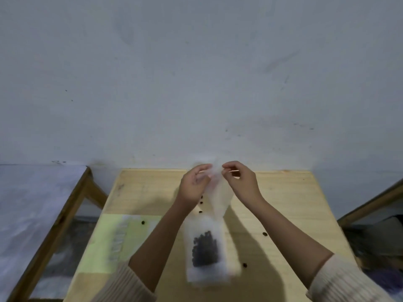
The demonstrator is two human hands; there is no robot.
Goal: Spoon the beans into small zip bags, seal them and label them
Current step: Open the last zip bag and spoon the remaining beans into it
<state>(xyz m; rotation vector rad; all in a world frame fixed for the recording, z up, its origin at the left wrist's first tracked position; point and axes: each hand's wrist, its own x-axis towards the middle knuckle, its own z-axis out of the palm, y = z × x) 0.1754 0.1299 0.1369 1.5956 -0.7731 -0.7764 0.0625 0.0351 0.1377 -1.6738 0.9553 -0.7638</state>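
Lower centre: a clear bag (205,225), motion-blurred, with dark beans (205,250) pooled at its lower end. Lower left: a yellow-green sheet (98,247) lies on the bench (294,203), with a white strip (118,243) on it that is too blurred to read. Loose beans (264,233) lie scattered on the bench on both sides of the bag. Centre: left hand (194,184) and right hand (242,182) each pinch the bag's top edge, each grip clamped on it between thumb and fingertips. Whether the mouth is sealed cannot be told. Behind: a grey wall (196,73).
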